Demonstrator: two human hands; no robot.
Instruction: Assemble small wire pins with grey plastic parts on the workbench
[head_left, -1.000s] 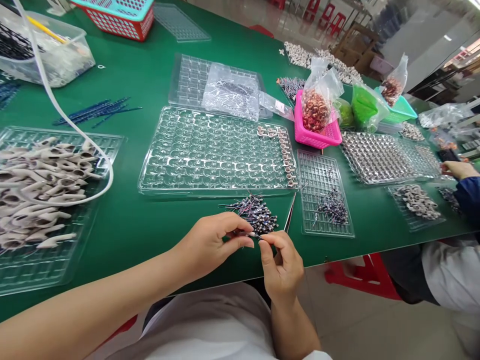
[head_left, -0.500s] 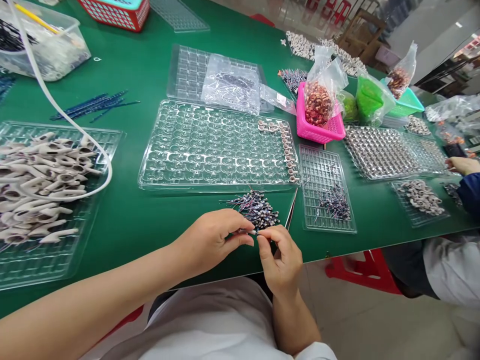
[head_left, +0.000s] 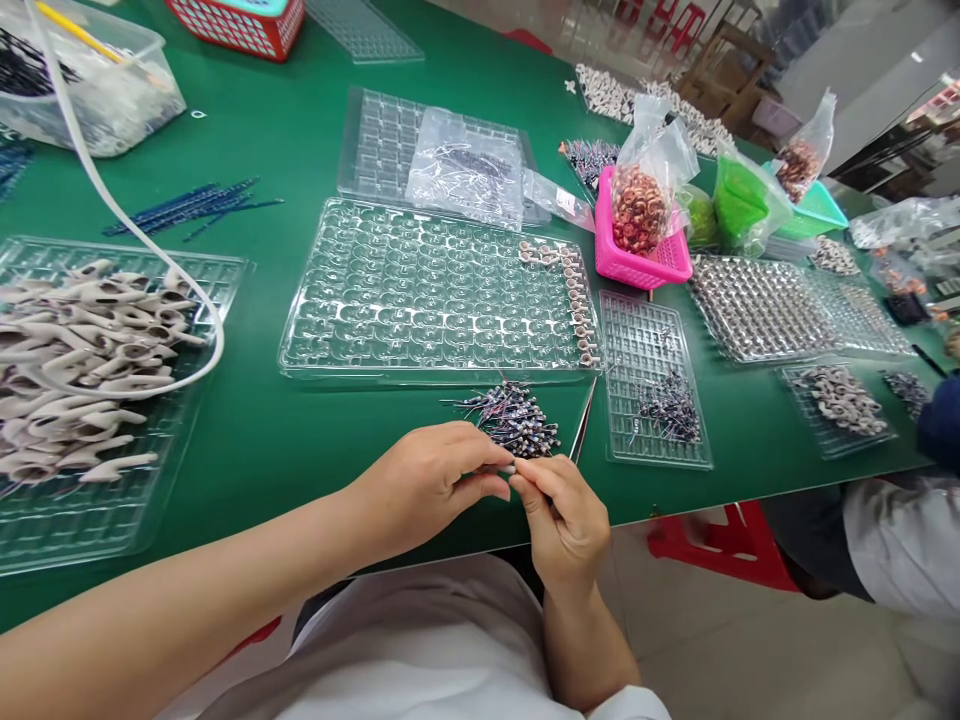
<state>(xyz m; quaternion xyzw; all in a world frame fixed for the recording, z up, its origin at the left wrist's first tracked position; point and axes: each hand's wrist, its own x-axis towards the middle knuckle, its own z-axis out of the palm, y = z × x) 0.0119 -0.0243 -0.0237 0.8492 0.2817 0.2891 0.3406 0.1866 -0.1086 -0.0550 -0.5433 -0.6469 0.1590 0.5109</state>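
My left hand pinches a small pale piece between thumb and forefinger; the fingers hide most of it. From the other side my right hand closes thumb and forefinger at the end of the same piece, its fingertips nearly meeting those of the left. Just beyond the fingers lies a pile of small dark wired components with pale ends. Metal tweezers rest right of the pile. Behind it stands a clear moulded tray, with pale ring-ended parts along its right side.
Grey curved shells fill a tray at left, crossed by a white cable. A smaller tray holds more wired components. A pink basket carries a bag of copper-coloured rings. A co-worker's dark sleeve is at far right.
My fingertips have drawn closer together around the small piece, so less of it shows. The co-worker's hand at far right has pulled back toward the frame's edge.
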